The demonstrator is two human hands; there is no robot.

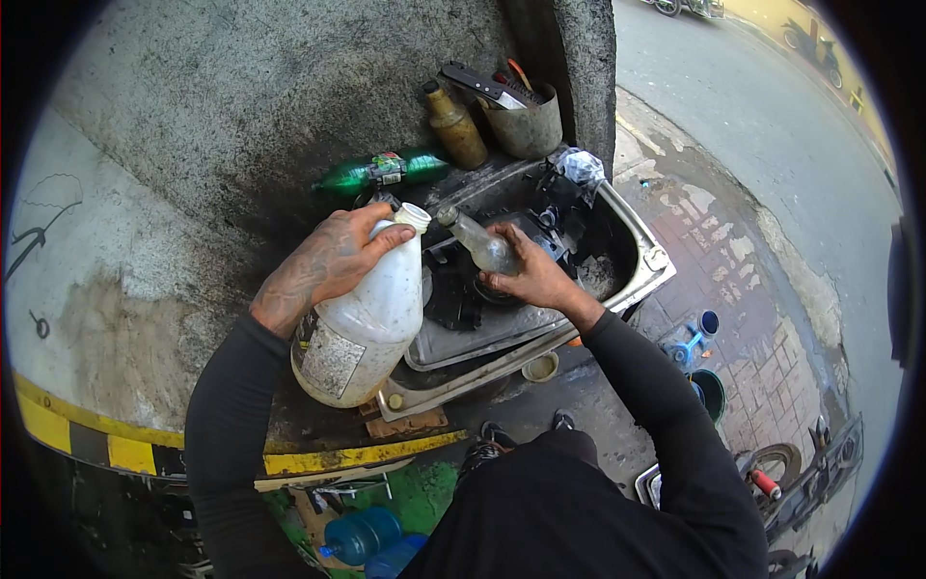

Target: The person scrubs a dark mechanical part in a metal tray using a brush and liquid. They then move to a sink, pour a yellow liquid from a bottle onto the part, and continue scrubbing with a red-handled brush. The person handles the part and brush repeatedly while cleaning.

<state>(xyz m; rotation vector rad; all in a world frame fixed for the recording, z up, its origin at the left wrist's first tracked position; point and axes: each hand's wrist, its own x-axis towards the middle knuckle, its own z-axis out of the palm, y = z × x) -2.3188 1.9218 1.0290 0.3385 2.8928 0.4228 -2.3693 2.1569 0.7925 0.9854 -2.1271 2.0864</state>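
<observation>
My left hand [336, 257] grips the neck of a large white plastic jug [380, 304], which is uncapped and tilted slightly to the right. My right hand [528, 268] is closed around a clear glass bottle [481, 242]; its mouth points up and left, close to the jug's mouth. No liquid is seen passing between the two. Beneath my right hand, a grimy metal sink basin [644, 279] holds a grey tray [463, 344] and black parts. Just behind the jug's neck lies a green plastic bottle [419, 166] on its side.
A dirty yellowish bottle [456, 127] and a grey container [532, 127] with a knife and brushes stand behind the basin, by the concrete wall. Below the basin is a small round tub [540, 367]. A dark green bucket [709, 396] and blue water jugs [362, 535] sit lower down.
</observation>
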